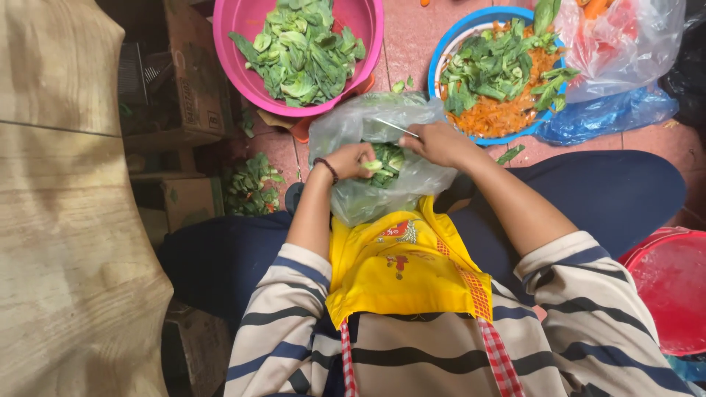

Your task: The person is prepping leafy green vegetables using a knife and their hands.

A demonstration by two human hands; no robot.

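Landmark: clear plastic bag of greens (382,158) on the lap. Just beyond it, passage is blocked by a round pink plastic basin of leaves (298,55) and a round blue-rimmed bowl of greens and grated carrot (500,73); a narrow strip of pink tiled floor (408,40) is left free between them. Left of the bag, room is closed off by cardboard boxes (187,95) and a pale wooden surface (66,220). Right of it, a red plastic bucket (669,290) stands.
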